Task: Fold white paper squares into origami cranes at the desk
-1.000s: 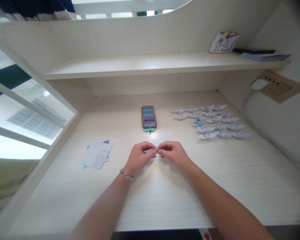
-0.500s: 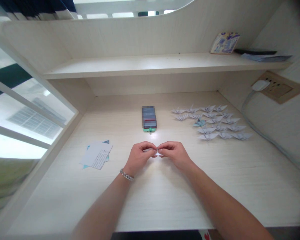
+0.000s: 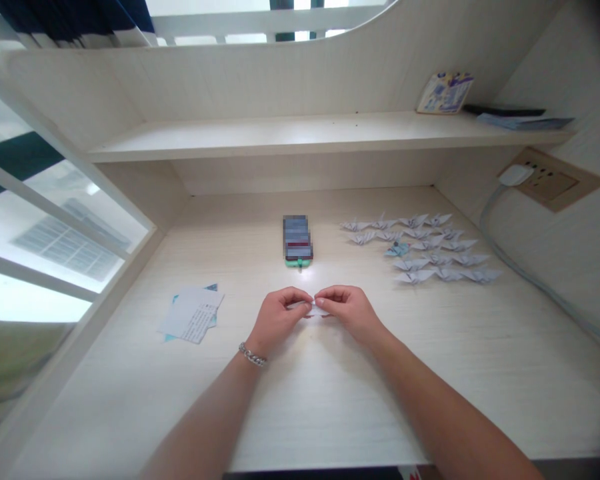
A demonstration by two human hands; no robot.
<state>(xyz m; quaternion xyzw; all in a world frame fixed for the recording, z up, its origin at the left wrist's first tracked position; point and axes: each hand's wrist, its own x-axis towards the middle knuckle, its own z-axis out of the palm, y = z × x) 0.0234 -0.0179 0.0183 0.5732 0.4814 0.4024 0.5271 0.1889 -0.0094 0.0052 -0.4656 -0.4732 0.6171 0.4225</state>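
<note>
Between my two hands is a small piece of folded white paper (image 3: 317, 310), mostly covered by the fingers. My left hand (image 3: 283, 313) pinches its left side; a silver chain bracelet circles that wrist. On the other side, my right hand (image 3: 349, 308) grips the paper with thumb and forefinger. The fingertips of both hands nearly meet above it. Just beyond the hands lies a phone (image 3: 297, 239) in a green-edged case, its screen blurred. Several white folded paper cranes (image 3: 425, 275) stand in rows to the right, with a blue one (image 3: 397, 249) among them.
Loose paper sheets (image 3: 193, 313), white with writing and some blue, lie at the left of the desk (image 3: 300, 413). A shelf (image 3: 260, 140) spans the back, holding a small packet (image 3: 445, 93). At the right, a cable (image 3: 525, 277) runs from a wall socket (image 3: 553, 179).
The fingertips have shifted slightly on the paper, and a little more of its white surface shows. The whole view has tilted a little, so things sit slightly lower.
</note>
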